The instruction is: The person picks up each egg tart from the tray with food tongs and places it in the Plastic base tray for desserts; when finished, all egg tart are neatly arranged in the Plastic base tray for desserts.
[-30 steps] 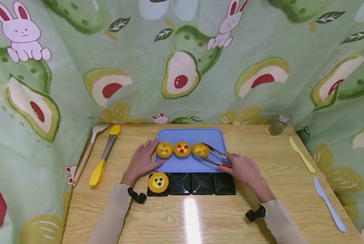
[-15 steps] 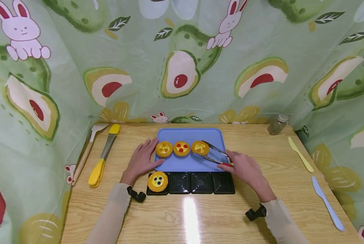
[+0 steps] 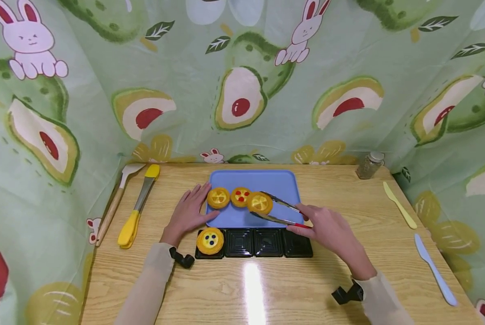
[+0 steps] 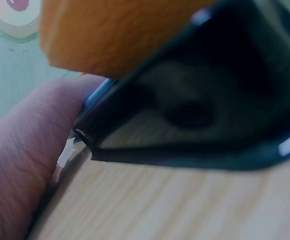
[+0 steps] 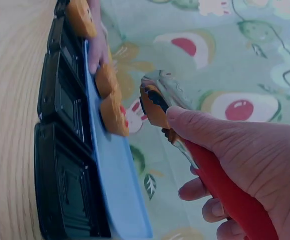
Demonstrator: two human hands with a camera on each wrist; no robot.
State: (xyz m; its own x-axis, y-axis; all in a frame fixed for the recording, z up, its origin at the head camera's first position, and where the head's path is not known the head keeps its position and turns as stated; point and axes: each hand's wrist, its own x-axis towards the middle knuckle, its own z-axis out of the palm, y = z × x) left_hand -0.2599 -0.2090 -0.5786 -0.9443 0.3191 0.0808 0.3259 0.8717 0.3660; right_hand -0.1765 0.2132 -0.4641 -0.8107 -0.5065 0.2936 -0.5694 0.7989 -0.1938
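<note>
Curled round red-handled tongs (image 5: 234, 197), the person's right hand (image 3: 327, 225) has their tips clamped on a cross-topped egg tart (image 3: 260, 203), held up above the middle of the blue tray (image 3: 254, 178). Over by that tray's nine o'clock edge I see the left hand (image 3: 189, 214), fingers spread, thumb across the rim, beside another cross-topped tart (image 3: 218, 198). At that one's three o'clock sits a red-dotted tart (image 3: 239, 197). Toward the blue tray's six o'clock is a black four-compartment tray (image 3: 239, 243), a blue-dotted tart (image 3: 210, 241) in its nine o'clock compartment; yellow-handled tongs (image 3: 138, 207) lie off at nine, a yellow knife (image 3: 399, 205) at three
</note>
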